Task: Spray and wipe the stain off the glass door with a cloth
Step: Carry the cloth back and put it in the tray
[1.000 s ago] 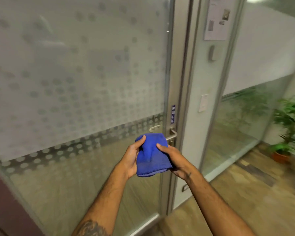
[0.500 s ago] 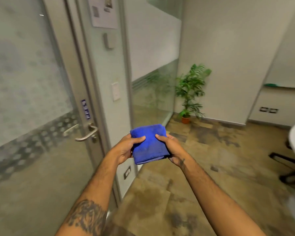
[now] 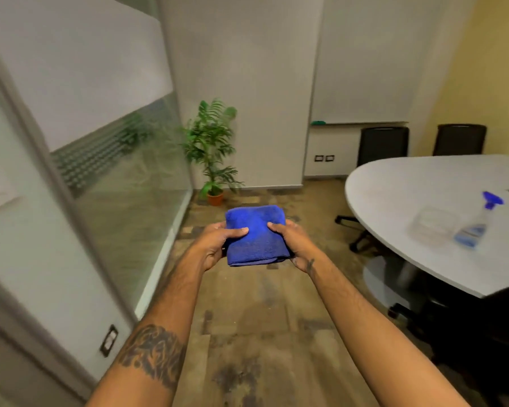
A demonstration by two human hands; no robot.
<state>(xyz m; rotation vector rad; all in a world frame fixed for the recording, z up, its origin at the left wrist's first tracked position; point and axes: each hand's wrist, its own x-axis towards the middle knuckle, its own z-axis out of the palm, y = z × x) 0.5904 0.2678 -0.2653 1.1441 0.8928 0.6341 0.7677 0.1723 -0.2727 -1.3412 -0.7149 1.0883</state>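
So both hands, left (image 3: 215, 245) and right (image 3: 294, 243), pinch the folded blue cloth (image 3: 254, 235) by its sides. Spray bottle (image 3: 476, 223) sits on the table (image 3: 394, 195), well apart.

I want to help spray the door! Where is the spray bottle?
The spray bottle is on the white table at the right side of the head view, right beside a clear container.

I log left hand (image 3: 215, 245) and right hand (image 3: 297, 242) bare, forearms bare. Large dark patterned tattoo (image 3: 153, 353) bands the left forearm. Small dark tattoo (image 3: 309, 264) lies up-right of it, at the right wrist.
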